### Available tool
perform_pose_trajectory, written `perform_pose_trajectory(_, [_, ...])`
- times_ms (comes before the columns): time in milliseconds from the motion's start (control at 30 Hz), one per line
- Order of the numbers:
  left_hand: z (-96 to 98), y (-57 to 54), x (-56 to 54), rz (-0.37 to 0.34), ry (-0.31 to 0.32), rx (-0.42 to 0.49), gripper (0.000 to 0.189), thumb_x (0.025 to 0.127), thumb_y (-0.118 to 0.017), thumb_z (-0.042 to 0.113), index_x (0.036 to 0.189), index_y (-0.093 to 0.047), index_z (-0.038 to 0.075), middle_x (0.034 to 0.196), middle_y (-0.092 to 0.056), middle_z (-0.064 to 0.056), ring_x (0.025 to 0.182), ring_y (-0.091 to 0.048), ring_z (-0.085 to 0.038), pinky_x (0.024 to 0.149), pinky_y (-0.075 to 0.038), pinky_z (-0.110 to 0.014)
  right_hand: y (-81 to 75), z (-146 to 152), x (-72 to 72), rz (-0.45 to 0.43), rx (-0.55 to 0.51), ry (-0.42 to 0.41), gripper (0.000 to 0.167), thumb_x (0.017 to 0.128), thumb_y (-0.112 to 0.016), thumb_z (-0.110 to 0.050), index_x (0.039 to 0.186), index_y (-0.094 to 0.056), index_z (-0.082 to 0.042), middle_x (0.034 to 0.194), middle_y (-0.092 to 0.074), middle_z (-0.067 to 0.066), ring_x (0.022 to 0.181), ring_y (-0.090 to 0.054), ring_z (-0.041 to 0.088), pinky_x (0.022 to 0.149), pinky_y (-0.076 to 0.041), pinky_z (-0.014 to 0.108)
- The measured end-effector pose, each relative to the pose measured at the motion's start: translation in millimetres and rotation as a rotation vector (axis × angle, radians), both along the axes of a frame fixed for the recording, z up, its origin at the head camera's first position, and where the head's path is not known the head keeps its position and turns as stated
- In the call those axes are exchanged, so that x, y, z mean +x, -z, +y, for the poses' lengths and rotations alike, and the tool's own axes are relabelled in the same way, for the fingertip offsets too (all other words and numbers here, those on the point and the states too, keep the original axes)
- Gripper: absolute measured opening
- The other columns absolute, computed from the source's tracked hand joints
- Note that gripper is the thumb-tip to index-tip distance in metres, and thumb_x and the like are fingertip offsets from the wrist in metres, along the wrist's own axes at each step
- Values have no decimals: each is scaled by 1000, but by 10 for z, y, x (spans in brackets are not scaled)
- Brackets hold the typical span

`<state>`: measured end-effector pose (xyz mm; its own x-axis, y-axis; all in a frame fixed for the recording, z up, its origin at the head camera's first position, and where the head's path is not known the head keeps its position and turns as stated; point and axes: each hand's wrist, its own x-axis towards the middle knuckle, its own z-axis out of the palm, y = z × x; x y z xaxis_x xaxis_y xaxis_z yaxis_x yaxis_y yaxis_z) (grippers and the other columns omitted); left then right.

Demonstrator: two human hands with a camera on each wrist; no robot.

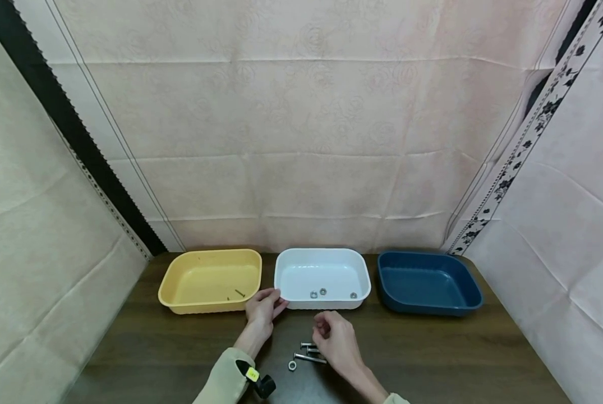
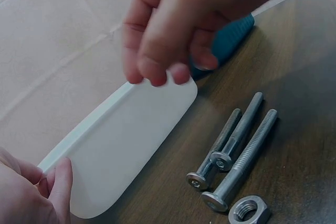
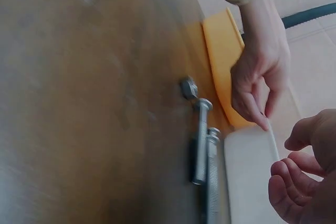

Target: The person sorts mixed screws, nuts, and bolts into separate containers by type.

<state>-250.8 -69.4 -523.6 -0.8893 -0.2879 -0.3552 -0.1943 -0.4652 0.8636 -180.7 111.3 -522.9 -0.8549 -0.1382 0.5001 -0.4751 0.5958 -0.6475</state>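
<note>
My left hand [image 1: 263, 307] pinches the near left corner of the white tray [image 1: 321, 306], thumb on the outer wall and fingers at the rim. Three nuts [image 1: 323, 291] lie inside that tray. Just in front of the tray hovers my right hand [image 1: 337, 340], its fingers loosely curled and nothing visible between them. Three silver bolts [image 2: 247, 156] lie close together on the table, partly behind the right hand in the head view. Beside the bolt heads is a loose hex nut [image 2: 250, 211].
To the left stands a yellow tray [image 1: 210, 308] with a few small screws [image 1: 239, 293] in it. A dark blue tray [image 1: 429, 308] is on the right. Light patterned cloth [image 1: 306, 140] hangs behind and at both sides of the brown wooden table [image 1: 432, 359].
</note>
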Motion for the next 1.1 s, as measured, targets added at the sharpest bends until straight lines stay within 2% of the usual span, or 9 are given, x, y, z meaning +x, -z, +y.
perform_pose_trajectory(333, [-3, -14, 1, 6, -2, -1, 31, 93, -64, -6, 121, -55, -15, 105, -60, -29, 83, -68, -27, 73, -63, -33, 135, -104, 225, -112, -22, -72, 17, 75, -75, 8, 87, -68, -2, 79, -62, -3, 69, -61, 6, 59, -56, 22])
perform_pose_trajectory(633, [-7, 2, 7, 2, 3, 4, 31, 93, -64, -6, 122, -55, -14, 106, -60, -29, 84, -68, -28, 73, -62, -33, 222, -172, 323, -225, -28, -113, 18, 78, -77, 4, 90, -68, -5, 83, -62, -3, 72, -59, 4, 61, -55, 20])
perform_pose_trajectory(833, [-4, 0, 18, 18, -1, 10, 31, 93, -63, -6, 122, -54, -16, 102, -61, -29, 81, -69, -26, 72, -63, -33, 305, -182, 373, -194, 12, -121, 20, 76, -80, 1, 90, -68, -6, 81, -61, -5, 70, -58, 4, 61, -53, 20])
perform_pose_trajectory(1100, [0, 8, 9, 1, 6, -3, 30, 94, -63, -4, 122, -55, -14, 107, -60, -29, 87, -69, -29, 74, -62, -33, 344, -197, 412, -190, 51, -130, 19, 78, -81, -4, 89, -67, -8, 83, -58, -6, 71, -57, 5, 60, -52, 20])
